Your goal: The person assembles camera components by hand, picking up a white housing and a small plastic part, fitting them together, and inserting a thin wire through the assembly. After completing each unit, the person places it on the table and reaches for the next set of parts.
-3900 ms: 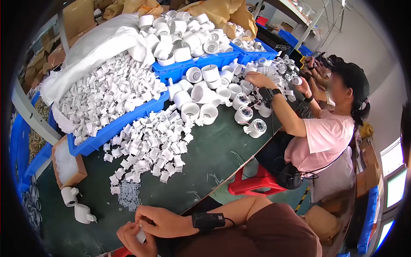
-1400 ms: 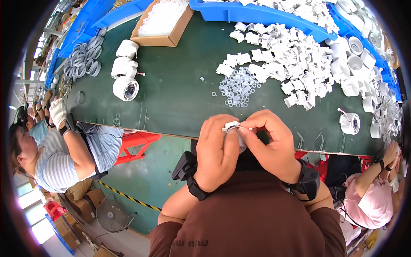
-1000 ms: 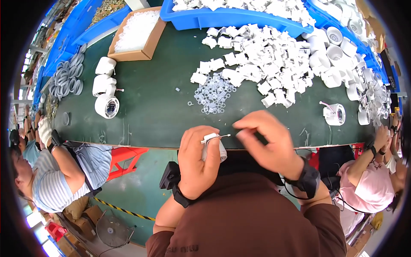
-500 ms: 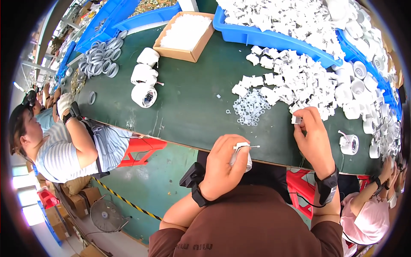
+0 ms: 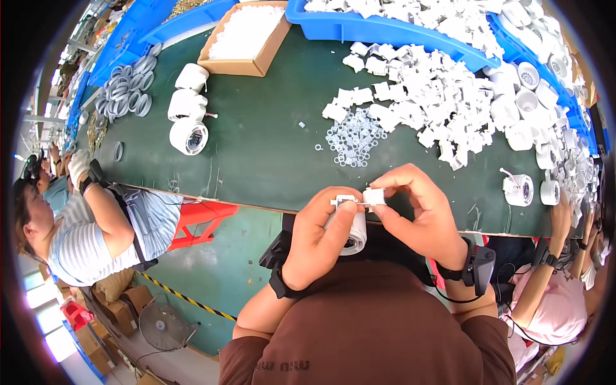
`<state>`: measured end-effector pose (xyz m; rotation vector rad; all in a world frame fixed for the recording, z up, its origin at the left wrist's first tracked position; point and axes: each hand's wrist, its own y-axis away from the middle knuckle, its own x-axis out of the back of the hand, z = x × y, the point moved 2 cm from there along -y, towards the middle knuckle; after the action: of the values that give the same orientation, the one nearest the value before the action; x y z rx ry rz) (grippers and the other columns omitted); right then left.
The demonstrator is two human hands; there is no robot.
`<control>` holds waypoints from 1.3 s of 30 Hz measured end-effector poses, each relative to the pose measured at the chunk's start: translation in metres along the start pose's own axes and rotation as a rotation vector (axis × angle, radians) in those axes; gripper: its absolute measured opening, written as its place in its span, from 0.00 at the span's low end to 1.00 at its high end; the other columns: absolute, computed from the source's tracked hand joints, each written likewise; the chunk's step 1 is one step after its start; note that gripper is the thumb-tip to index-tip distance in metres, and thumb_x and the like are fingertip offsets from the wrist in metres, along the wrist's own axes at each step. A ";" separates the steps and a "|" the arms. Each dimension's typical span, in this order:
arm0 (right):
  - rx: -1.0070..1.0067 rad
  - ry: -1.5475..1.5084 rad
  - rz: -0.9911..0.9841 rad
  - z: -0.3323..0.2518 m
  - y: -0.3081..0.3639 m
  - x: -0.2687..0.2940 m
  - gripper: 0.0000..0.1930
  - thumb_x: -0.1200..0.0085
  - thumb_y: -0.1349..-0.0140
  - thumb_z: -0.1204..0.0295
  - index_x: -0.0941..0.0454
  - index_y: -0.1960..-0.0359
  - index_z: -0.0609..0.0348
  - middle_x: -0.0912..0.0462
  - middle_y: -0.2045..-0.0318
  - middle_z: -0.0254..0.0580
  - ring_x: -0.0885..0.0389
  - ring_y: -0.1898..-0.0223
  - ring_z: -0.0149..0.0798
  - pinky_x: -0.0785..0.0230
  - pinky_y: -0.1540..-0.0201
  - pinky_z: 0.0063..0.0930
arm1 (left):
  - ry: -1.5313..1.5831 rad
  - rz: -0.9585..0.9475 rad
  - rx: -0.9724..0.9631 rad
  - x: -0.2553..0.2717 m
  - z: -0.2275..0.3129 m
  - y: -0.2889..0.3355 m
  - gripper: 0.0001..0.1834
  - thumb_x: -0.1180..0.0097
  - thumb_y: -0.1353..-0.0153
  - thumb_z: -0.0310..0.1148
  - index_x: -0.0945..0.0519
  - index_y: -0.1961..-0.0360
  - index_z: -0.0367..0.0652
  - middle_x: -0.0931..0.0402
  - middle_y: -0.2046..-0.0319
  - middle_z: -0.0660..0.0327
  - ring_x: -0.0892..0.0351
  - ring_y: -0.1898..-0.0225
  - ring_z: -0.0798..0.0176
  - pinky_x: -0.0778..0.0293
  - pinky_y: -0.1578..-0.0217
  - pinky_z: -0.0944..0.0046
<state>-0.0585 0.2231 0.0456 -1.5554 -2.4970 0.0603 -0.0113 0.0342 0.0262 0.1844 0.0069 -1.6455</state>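
In the head view, clasping a white housing (image 5: 355, 235) in the left hand (image 5: 317, 231), with fingers curled round it and thumb laid over its top, low by the near edge of the green table (image 5: 269, 144). Pinching 1 small white clip (image 5: 373, 196) in the right hand (image 5: 420, 208), with thumb and fingertips closed down to its width, just off the housing's top toward 3 o'clock; cannot tell whether touching. Seemingly bridging the 2 with a thin lead (image 5: 360, 205), partly hidden. Could kink or trap that lead by bringing the clip in tilted; could drop the clip toward the lap through so slight a pinch; could twist the housing out of the palm by pushing hard from 1 side. Out from the hands, note a pile of small pale rings (image 5: 356, 138) at 12 o'clock, a heap of loose clips (image 5: 436, 96) at 1 o'clock, another housing (image 5: 518, 190) at 3 o'clock and 3 more housings (image 5: 185, 104) at 10 o'clock. Might scatter the rings through a careless forward sweep.
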 end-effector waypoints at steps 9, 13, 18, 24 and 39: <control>-0.075 0.087 -0.119 -0.005 -0.005 0.004 0.21 0.42 0.39 0.87 0.20 0.44 0.59 0.21 0.57 0.38 0.20 0.55 0.30 0.24 0.54 0.25 | -0.011 0.011 -0.008 0.001 0.001 0.001 0.11 0.51 0.25 0.31 0.20 0.55 0.35 0.20 0.56 0.60 0.24 0.61 0.70 0.28 0.58 0.68; -0.244 -0.010 -0.157 0.003 -0.004 0.004 0.20 0.45 0.36 0.87 0.22 0.43 0.63 0.20 0.54 0.38 0.18 0.51 0.32 0.22 0.48 0.27 | -0.110 0.132 -0.094 0.002 -0.002 0.000 0.08 0.47 0.28 0.28 0.20 0.57 0.35 0.19 0.59 0.57 0.22 0.61 0.63 0.26 0.58 0.64; -0.355 -0.549 -0.030 -0.010 0.000 -0.014 0.19 0.44 0.33 0.85 0.24 0.41 0.67 0.18 0.48 0.42 0.18 0.45 0.33 0.24 0.41 0.30 | -0.465 0.356 -0.307 0.000 0.007 -0.007 0.04 0.47 0.32 0.24 0.21 0.59 0.37 0.18 0.58 0.54 0.21 0.58 0.51 0.29 0.53 0.57; -0.075 -0.263 0.062 0.001 -0.002 -0.037 0.21 0.45 0.32 0.85 0.24 0.38 0.66 0.17 0.46 0.43 0.18 0.47 0.32 0.24 0.42 0.28 | -0.696 0.297 -0.387 -0.006 0.015 -0.009 0.13 0.51 0.31 0.25 0.21 0.49 0.36 0.19 0.54 0.51 0.24 0.55 0.48 0.30 0.52 0.54; 0.133 0.031 0.277 0.010 0.005 -0.055 0.21 0.41 0.36 0.87 0.22 0.41 0.67 0.19 0.53 0.42 0.20 0.52 0.32 0.27 0.48 0.25 | -0.810 0.260 -0.564 -0.010 0.006 -0.011 0.18 0.62 0.31 0.34 0.22 0.51 0.35 0.21 0.54 0.51 0.28 0.57 0.48 0.34 0.52 0.54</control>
<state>-0.0321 0.1769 0.0267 -1.8162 -2.1891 0.2350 -0.0224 0.0449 0.0320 -0.8771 -0.1607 -1.3016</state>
